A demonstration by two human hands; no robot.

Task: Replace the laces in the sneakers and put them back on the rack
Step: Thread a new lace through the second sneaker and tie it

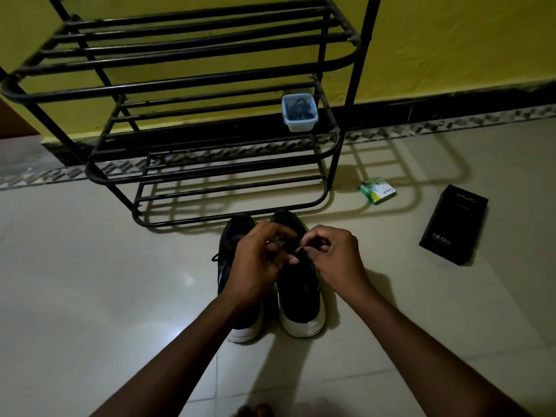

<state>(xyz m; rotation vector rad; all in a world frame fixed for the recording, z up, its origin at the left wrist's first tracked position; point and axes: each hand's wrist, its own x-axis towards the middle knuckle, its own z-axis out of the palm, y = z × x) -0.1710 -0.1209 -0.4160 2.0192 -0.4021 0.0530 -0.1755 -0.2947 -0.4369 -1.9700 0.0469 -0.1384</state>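
Limp lace [279, 244] on sneaker [299, 284] is pinched by left hand [255, 263] and right hand [335, 255]; best gripped near the tip.

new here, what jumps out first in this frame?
The left hand and right hand meet mid-frame, pinching a dark lace over the right one of two black sneakers on the floor. Behind them a black metal rack stands against the yellow wall, with a small blue tub at a shelf's right end.
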